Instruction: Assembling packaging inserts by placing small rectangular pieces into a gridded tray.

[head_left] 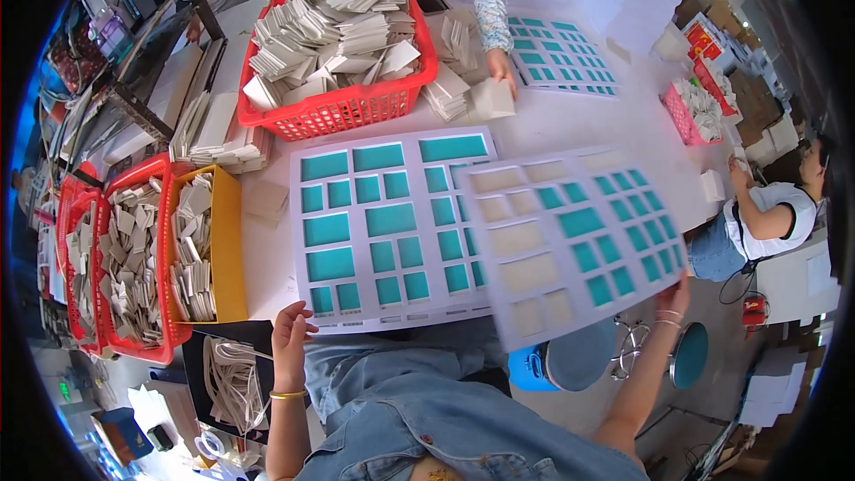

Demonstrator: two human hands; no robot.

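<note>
A white die-cut card sheet (570, 240) with teal rectangles and several empty cut-out windows is lifted at the right, tilted over the table edge. My right hand (675, 296) grips its lower right corner. Another white sheet (392, 227) full of teal rectangles lies flat on the table in front of me. My left hand (291, 330) rests at that sheet's lower left corner, fingers curled on its edge.
A red basket (343, 111) of grey card pieces stands behind the sheets. Yellow (227, 240) and red (134, 347) bins of pieces sit at left. A person's hand (500, 67) across the table holds card pieces near more teal sheets (561, 53). Another person (766, 218) sits at right.
</note>
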